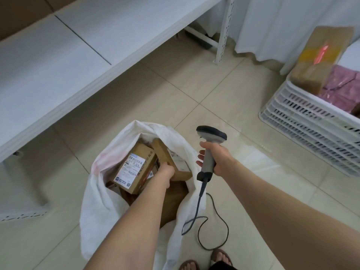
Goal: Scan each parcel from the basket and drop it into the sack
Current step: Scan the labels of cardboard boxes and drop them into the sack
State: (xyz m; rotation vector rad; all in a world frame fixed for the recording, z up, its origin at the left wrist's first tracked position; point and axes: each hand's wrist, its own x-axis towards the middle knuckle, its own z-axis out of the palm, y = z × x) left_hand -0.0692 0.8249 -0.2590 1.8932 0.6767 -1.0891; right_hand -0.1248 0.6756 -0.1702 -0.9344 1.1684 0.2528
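A white sack [97, 201] stands open on the floor below me, with several brown cardboard parcels inside. My left hand [164, 173] reaches into its mouth and holds a small brown parcel [171, 162] with a label, tilted on its edge. Beside it lies a larger labelled box [134, 170]. My right hand [216, 158] grips the grey handle of a barcode scanner [209, 145], to the right of the sack. At the right edge stands a white slatted basket [311, 121] holding a brown box [319, 57] marked by the red scan light, and pink bags [344, 88].
A long white shelf board [68, 65] runs across the upper left, with its metal post [224, 30] at the top centre. The scanner's cable [212, 228] loops over the beige tiled floor. My sandalled feet [206, 262] show at the bottom. A white curtain [272, 26] hangs behind the basket.
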